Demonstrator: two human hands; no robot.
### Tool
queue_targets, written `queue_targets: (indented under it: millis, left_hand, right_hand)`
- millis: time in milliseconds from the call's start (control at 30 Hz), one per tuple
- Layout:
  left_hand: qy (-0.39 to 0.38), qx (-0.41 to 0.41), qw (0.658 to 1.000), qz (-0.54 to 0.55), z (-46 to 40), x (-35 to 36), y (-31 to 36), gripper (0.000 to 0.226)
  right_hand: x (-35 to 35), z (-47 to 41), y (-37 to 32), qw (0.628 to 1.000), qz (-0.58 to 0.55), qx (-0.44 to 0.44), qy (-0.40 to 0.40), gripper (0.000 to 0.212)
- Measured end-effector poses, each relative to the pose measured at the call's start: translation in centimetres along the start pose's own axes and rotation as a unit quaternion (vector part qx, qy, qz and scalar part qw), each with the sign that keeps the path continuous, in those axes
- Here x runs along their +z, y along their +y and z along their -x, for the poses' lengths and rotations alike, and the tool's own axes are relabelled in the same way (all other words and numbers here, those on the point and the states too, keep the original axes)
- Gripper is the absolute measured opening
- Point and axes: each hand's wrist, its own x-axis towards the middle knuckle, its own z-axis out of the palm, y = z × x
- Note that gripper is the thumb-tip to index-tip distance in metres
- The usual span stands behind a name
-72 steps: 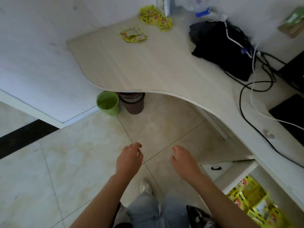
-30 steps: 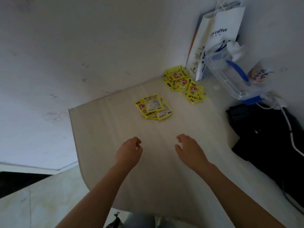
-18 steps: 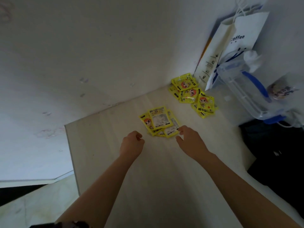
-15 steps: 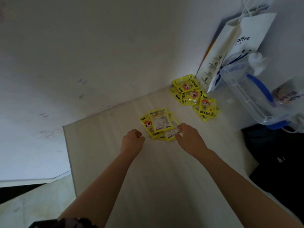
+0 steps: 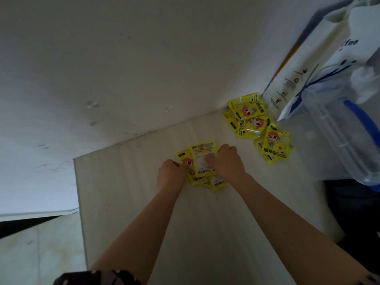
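Observation:
A small pile of yellow snack packets (image 5: 202,161) lies on the pale wooden desk (image 5: 205,223), close to the wall. My right hand (image 5: 227,164) rests on the pile's right side, thumb lying across the top packet and fingers curled over its far edge. At the pile's left edge my left hand (image 5: 171,174) has its fingers curled against the packets, and its fingertips are hidden. A second heap of the same yellow packets (image 5: 257,126) sits apart, in the corner to the back right.
A white paper coffee bag (image 5: 320,58) leans on the wall at the back right. In front of it stands a clear plastic box with a blue handle (image 5: 339,136). Something black (image 5: 357,219) lies at the right edge. The desk ends at left above tiled floor (image 5: 41,254).
I went from looking at the floor to looking at the desk. Both hands reached forward to the nearer pile; the right now lies on it and the left touches its left edge.

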Motion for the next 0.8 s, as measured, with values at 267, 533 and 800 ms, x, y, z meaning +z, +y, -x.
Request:
queue_targets:
  millis: [267, 533, 800]
  left_hand:
    - [0.003, -0.013, 0.999, -0.035, 0.0, 1.2, 0.9, 0.037]
    - [0.009, -0.016, 1.000, -0.005, -0.2, 1.5, 0.8, 0.031]
    - [0.022, -0.005, 0.999, -0.046, 0.7, 3.3, 2.3, 0.073]
  right_hand:
    - [1.5, -0.7, -0.3, 1.000, -0.007, 0.009, 0.018, 0.074]
    - [1.6, -1.2, 0.7, 0.993, -0.112, 0.010, 0.026, 0.071]
    - [0.6, -0.7, 2.9, 0.994, -0.097, 0.014, 0.049, 0.056]
